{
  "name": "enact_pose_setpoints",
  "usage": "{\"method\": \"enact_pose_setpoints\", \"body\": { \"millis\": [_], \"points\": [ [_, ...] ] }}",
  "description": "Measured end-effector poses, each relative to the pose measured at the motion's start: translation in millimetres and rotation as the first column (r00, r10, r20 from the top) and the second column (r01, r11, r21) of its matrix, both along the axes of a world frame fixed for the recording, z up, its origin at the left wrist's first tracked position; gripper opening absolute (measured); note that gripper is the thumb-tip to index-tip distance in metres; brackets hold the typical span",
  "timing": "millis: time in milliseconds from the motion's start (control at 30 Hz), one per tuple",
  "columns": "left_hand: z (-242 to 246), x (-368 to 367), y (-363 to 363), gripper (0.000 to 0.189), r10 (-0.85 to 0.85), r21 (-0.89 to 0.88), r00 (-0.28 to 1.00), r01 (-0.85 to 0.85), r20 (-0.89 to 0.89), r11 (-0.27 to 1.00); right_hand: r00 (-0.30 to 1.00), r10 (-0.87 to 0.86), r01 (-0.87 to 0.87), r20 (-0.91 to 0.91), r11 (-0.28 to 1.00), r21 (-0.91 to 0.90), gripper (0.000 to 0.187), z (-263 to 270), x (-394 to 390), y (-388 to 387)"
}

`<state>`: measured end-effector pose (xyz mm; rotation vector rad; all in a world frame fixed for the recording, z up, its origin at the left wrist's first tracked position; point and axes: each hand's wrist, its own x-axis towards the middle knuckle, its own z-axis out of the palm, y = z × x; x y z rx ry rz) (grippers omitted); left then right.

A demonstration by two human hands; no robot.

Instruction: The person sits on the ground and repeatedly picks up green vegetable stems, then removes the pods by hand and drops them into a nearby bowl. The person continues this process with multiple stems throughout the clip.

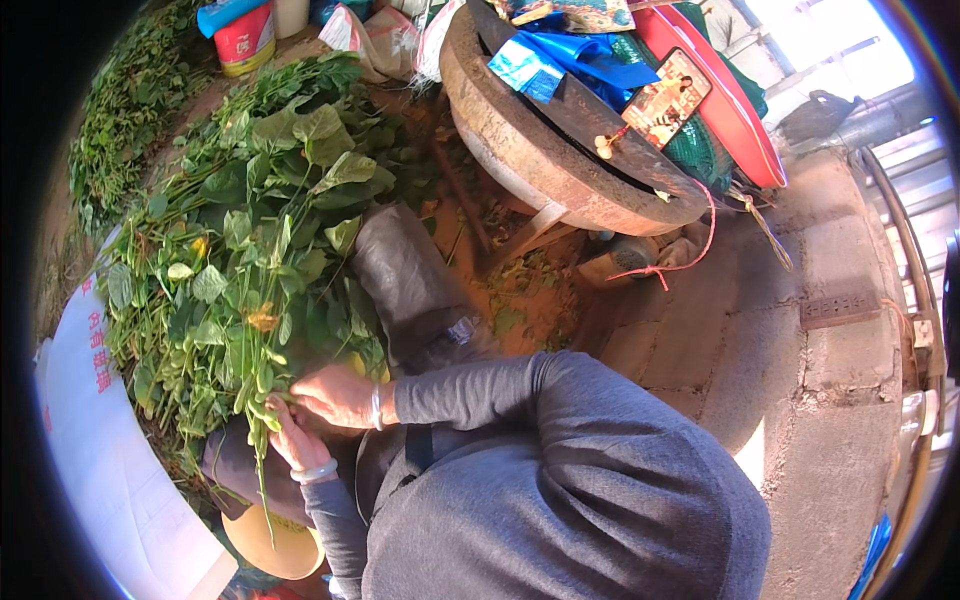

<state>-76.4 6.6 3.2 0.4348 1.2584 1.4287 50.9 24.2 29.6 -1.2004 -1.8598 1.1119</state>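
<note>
My right hand (337,396), with a pale bangle at its wrist, is closed at a leafy bean plant (259,375) bearing green pods. Close below it my left hand (300,442), also with a pale bangle, pinches the same plant among its pods; its fingertips are partly hidden. A thin stem hangs below the hands. The plant lies against a large heap of cut bean plants (202,277) with green and some yellowed leaves, over and between my legs. Beneath my lower leg, a tan round basin (259,536) shows partly, with small green bits in it.
A white sheet (120,450) with red writing borders the heap. Above stands a large round metal pan (525,165) on a frame, carrying blue plastic, a phone (667,97) and a red basin (720,97). A block wall (750,337) is at right, a red-yellow bucket (244,45) top left.
</note>
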Motion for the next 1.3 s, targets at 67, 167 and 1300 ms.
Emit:
{"method": "enact_pose_setpoints", "body": {
  "millis": [67, 167, 1300],
  "points": [
    [-3, -3, -2, 0.021, 0.014, -0.018, 1.000, -0.014, -0.004, 1.000, 1.000, 0.021, -0.022, -0.014, 0.998, -0.059, 0.011, 4, 1, 3],
    [-5, -3, -4, 0.018, -0.004, 0.019, 0.999, 0.004, -0.042, 1.000, 0.997, -0.032, 0.029, -0.076, 0.999, -0.043, 0.013, -10, -4, 6],
    [-23, -28, -13, 0.025, -0.087, 0.050, 0.942, 0.075, 0.324, 0.996, 0.993, -0.062, 0.051, -0.104, 0.994, -0.098, 0.019, 1, -6, 4]
  ]
}}
